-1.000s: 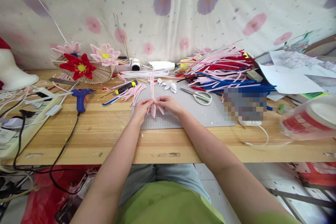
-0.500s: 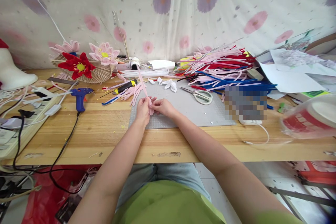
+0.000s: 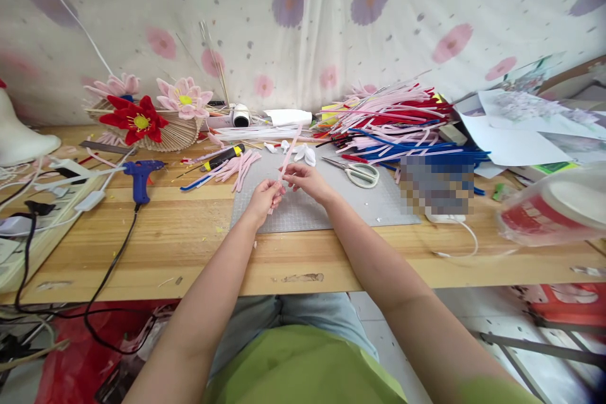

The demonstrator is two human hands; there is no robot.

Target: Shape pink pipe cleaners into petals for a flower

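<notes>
both hands meet over the grey cutting mat (image 3: 331, 202) at the middle of the wooden surface (image 3: 189, 233). the left hand (image 3: 263, 199) is closed around the lower part of a pink pipe cleaner (image 3: 287, 158), and the right hand (image 3: 307, 180) pinches the same pipe cleaner just above it, fingers curled in. the pipe cleaner slants up and away from the hands toward the back edge of the surface, its far end free.

on the mat beside the right hand lie scissors (image 3: 357, 172) with pale handles. a heap of pipe cleaners (image 3: 402, 126), pink, red and blue, fills the back right part of the surface. a small bundle of pink pieces (image 3: 241, 167) lies by the mat's left back corner, and a blue glue gun (image 3: 139, 173) rests further left. made flowers (image 3: 142, 115) sit at the back left.
</notes>
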